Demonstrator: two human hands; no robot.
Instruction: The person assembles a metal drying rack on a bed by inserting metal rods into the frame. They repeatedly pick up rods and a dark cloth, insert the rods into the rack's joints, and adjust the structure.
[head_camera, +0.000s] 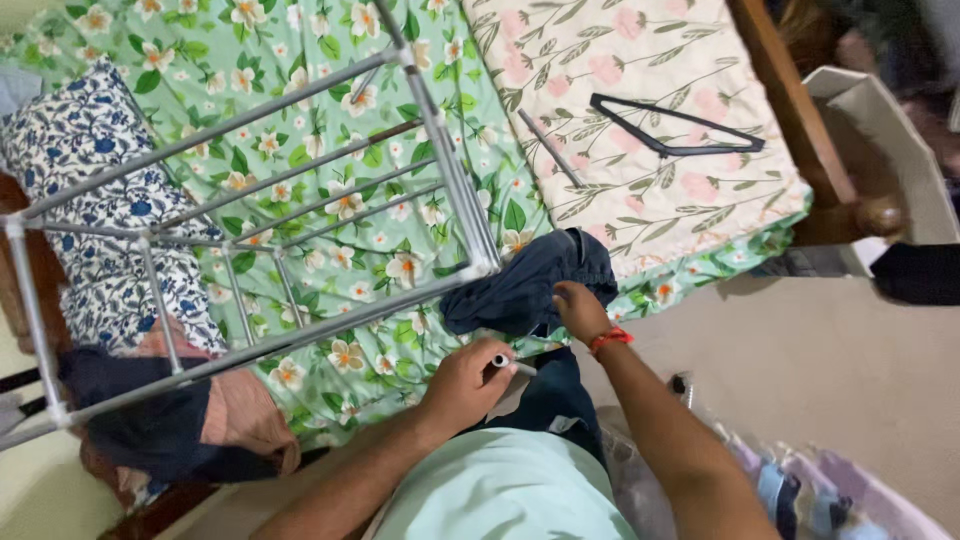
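While the left hand (467, 383) clamps a short metal tube (508, 364) near the rack frame (440, 160), the right hand (578, 308) pinches dark jeans (520, 290) on the bed (300, 60), steadying them.

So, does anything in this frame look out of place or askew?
Yes. A metal rack frame lies tilted across the green floral bedsheet, an odd place for it. A loose grey rod and a black hanger lie on the pink floral sheet. The left hand grips a tube; the right hand touches dark cloth.
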